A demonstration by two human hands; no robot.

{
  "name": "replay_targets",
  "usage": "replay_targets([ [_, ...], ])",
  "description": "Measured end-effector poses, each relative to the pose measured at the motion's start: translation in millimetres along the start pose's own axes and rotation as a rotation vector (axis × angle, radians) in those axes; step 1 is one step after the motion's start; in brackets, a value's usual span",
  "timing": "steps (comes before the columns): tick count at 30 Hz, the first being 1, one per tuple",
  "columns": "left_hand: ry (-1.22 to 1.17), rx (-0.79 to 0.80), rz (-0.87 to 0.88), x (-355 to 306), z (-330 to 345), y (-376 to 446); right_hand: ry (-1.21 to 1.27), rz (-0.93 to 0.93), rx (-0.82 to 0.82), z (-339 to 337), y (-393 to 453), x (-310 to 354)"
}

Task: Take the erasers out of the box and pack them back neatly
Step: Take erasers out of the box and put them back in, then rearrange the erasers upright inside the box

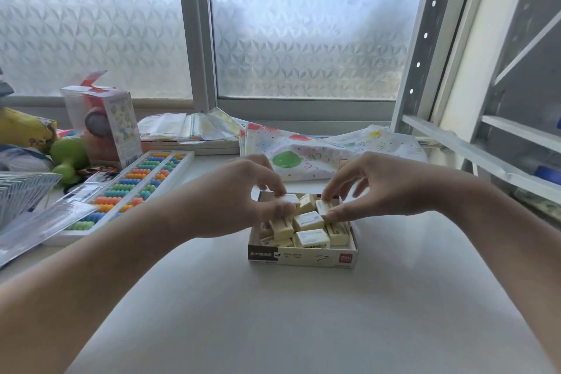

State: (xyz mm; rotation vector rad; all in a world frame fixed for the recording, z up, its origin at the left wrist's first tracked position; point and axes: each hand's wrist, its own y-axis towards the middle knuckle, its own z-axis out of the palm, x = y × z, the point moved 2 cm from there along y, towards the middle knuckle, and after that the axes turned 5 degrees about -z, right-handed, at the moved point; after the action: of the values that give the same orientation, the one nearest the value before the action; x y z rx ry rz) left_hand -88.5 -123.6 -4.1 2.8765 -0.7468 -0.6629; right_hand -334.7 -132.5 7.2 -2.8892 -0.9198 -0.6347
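Bare forearms closest to the lens, reaching in from both lower corners over a pale desk. Behind the fingertips, a frosted patterned window, then a balloon-print bag slumped just past the knuckles. Way off to the left of the left hand: a rainbow-bead abacus, a tall printed carton, a green toy.

Right under both sets of fingers: small open cardboard box, dark label on its near wall, sitting flat on the desk. Packed with cream erasers, all jumbled, some flat, some tipped on edge, none outside the box as far as visible.

Left hand curled, thumb and forefinger pinching one eraser at the far-left corner of the box, lifted a bit above the rest. Right hand also curled, thumb low and forefinger on top, pinching another eraser at the far-right side. Remaining fingers on both hands loosely bent, holding nothing. Two pinched erasers near each other, one tilted eraser between them. Print on the wrappers too blurry to read.
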Motion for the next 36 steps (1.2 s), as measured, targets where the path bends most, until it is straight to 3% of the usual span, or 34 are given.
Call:
replay_targets([
  [7, -0.135, -0.011, 0.0, -9.4, 11.8, 2.6, 0.026, 0.005, 0.009, -1.0, -1.1, 4.4],
  [16, 0.049, -0.043, -0.042, -4.3, 4.2, 2.6, 0.045, 0.032, 0.015, -4.8, -2.6, -2.2],
  [24, -0.046, -0.071, 0.0, -9.2, 9.0, 1.6, 0.036, 0.011, -0.009, -1.0, 0.2, -1.3],
  [36, -0.24, 0.062, 0.047, -17.1, 9.5, -2.0, -0.016, -0.028, -0.049, -5.2, -2.6, 5.6],
])
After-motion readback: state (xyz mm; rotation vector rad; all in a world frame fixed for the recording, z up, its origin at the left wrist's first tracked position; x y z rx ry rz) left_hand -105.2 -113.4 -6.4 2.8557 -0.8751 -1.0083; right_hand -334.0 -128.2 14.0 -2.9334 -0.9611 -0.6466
